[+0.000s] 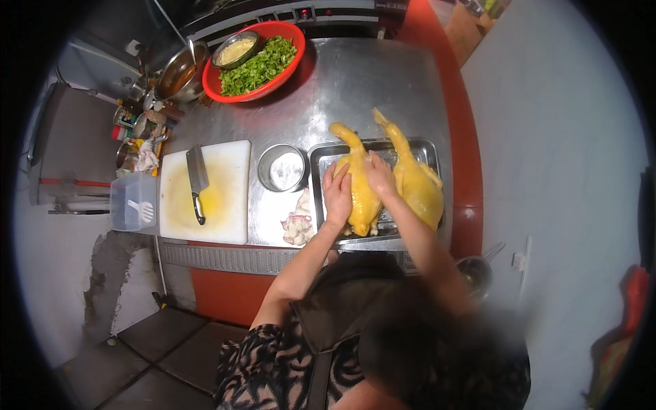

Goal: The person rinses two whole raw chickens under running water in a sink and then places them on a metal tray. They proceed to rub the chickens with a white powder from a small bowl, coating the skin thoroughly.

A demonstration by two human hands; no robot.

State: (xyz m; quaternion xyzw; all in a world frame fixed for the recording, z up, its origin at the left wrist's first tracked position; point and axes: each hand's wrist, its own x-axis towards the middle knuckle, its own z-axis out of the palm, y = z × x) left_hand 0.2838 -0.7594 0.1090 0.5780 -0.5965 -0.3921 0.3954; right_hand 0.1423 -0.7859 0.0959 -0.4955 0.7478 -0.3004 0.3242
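Observation:
Two whole plucked yellow chickens lie side by side in a rectangular metal tray point(319, 205), their necks reaching over its far rim. My left hand point(338, 195) rests against the left side of the left chicken point(360, 195), fingers spread on its skin. On that bird's other side, my right hand point(380, 177) lies between it and the right chicken point(421, 192). Both hands touch the left chicken; the undersides of the fingers are partly hidden. Pale raw scraps point(298, 225) lie left of the tray, below a round metal container point(282, 168).
A cleaver point(197, 174) lies on a white cutting board point(230, 205) at left. Farther back stand a red basket point(299, 46) of chopped greens with a small bowl point(236, 49), and a steel bowl point(179, 77) of brown liquid. A wall point(543, 154) bounds the right side.

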